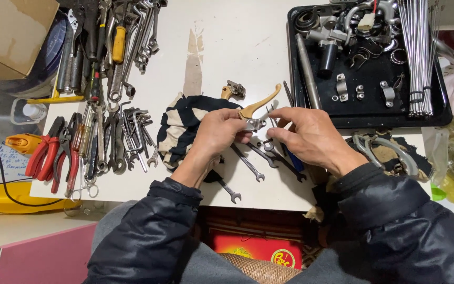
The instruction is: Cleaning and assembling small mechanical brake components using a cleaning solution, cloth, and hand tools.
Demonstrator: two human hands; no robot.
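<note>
Pinching the metal clamp end of a gold brake lever, the left hand has its fingers closed on that part, while the lever's blade sticks up and away from the grip. Opposite it, the right hand meets the same clamp, fingertips together on a small silver tool. Under the left hand lies a striped cloth; just below the grip, several wrenches rest on the white table.
</note>
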